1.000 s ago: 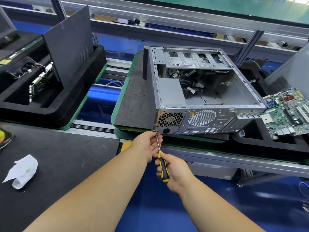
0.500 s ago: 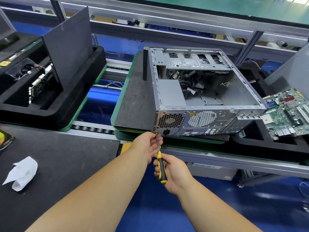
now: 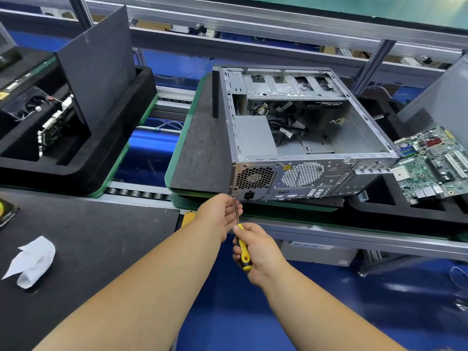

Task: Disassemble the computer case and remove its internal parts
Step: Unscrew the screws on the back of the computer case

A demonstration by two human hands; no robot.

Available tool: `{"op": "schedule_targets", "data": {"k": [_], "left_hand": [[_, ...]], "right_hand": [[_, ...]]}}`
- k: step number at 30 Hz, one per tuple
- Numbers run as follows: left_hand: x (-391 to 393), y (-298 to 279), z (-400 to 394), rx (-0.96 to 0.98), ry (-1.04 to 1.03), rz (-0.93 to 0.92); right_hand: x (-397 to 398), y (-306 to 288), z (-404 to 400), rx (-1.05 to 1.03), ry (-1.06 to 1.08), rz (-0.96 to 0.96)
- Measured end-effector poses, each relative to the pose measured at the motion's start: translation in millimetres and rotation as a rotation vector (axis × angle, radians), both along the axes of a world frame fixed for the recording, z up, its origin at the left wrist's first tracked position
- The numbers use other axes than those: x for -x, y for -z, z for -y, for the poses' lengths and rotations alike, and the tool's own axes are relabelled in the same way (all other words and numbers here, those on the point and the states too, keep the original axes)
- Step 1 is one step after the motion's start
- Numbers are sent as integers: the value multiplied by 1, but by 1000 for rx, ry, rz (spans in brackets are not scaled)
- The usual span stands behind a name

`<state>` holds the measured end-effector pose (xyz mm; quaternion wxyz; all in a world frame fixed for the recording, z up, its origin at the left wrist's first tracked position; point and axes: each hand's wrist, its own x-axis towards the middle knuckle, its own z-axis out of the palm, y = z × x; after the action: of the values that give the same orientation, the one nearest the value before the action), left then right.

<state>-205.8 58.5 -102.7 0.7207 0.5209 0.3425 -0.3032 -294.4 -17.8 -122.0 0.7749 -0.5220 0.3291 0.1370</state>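
Fingers of the right hand were curled tightly round the yellow-and-black handle of a screwdriver, its thin shaft angled up toward the lower left corner of the computer case's rear panel. Fingers of the left hand lay loosely cupped beside the shaft near its tip, apparently to steady it and catch a loosened screw; whether they actually pinched the shaft could not be told. That corner sits beside the power supply, so the screw being worked probably holds that unit in. The case lay on its side, open face up, on a dark pallet at the conveyor's near edge, cables visible inside. A bare motherboard rested on a foam tray beyond the case's right end. A crumpled white cloth lay near the workbench's left edge.
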Motion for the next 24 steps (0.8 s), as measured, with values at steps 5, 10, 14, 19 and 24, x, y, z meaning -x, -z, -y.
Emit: {"op": "schedule_targets", "data": {"k": [5, 10, 14, 19, 24], "left_hand": [[2, 5, 1, 49, -31, 3], [1, 7, 2, 30, -19, 8], [0, 7, 2, 6, -1, 14], [0, 3, 2, 14, -5, 1], [2, 6, 1, 105, -92, -35]], "right_hand": [[-1, 2, 1, -41, 47, -35], [0, 5, 1, -72, 36, -60], [3, 7, 3, 11, -15, -26], [6, 7, 6, 40, -21, -40], [4, 10, 8, 36, -19, -51]]}}
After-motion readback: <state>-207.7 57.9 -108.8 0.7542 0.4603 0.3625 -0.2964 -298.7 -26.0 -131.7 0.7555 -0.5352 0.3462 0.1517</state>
